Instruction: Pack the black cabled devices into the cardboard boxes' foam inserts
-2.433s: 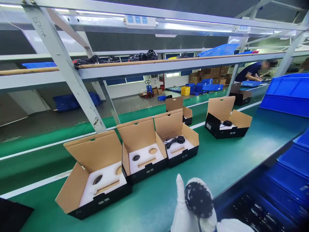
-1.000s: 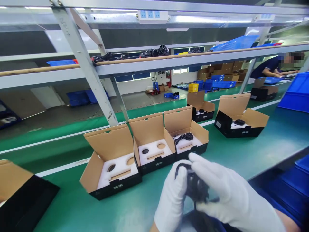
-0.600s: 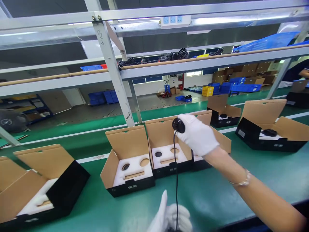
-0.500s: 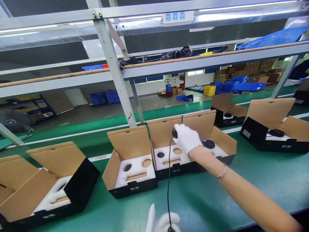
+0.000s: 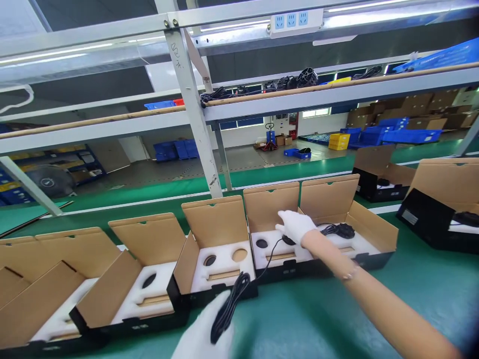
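My left hand [image 5: 207, 329], in a white glove, is closed around a bundled black cable [image 5: 230, 306] at the bottom. From the bundle a thin cord runs up to a round black device [image 5: 288, 240] at the right cutout of the middle box's white foam [image 5: 271, 252]. Directly above that device is my gloved right hand [image 5: 297, 225], fingers stretched to the left and apart from it; the palm side is hidden. The middle open box [image 5: 271, 202] has a dark round piece [image 5: 261, 243] in its left cutout.
Open boxes with foam inserts stand left [image 5: 145, 239] and right [image 5: 329, 199] of the middle one. Another coiled black cable [image 5: 342, 230] lies in the right neighbour. A metal post [image 5: 198, 114] and a shelf [image 5: 299, 98] with black parts stand behind.
My right hand has lowered the round device into the middle box's foam. My left hand has risen with the cable bundle. Boxes on the left have moved right, against the row.
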The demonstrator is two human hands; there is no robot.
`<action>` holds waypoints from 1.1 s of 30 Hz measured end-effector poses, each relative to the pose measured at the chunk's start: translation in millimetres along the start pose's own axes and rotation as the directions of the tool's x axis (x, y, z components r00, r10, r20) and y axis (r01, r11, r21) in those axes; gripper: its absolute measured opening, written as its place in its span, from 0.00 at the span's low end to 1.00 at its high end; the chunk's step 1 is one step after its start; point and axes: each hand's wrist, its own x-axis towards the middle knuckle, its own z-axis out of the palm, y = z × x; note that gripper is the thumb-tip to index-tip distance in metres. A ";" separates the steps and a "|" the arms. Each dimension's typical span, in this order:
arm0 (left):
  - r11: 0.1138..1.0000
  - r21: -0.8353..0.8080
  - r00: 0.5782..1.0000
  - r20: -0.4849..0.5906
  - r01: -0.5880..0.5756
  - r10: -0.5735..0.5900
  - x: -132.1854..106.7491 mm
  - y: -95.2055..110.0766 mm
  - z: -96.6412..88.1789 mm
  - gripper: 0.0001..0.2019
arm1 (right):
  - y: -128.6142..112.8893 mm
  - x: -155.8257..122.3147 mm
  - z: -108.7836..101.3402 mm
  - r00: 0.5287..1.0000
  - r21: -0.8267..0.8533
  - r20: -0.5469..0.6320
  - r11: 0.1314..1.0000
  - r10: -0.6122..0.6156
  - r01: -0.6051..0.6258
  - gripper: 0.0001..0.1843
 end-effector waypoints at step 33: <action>0.822 0.052 0.729 0.498 -0.567 0.471 171.0 191.0 40.3 0.08 | 15.6 -36.5 -52.0 0.940 -0.387 -0.100 0.883 -0.327 0.266 0.24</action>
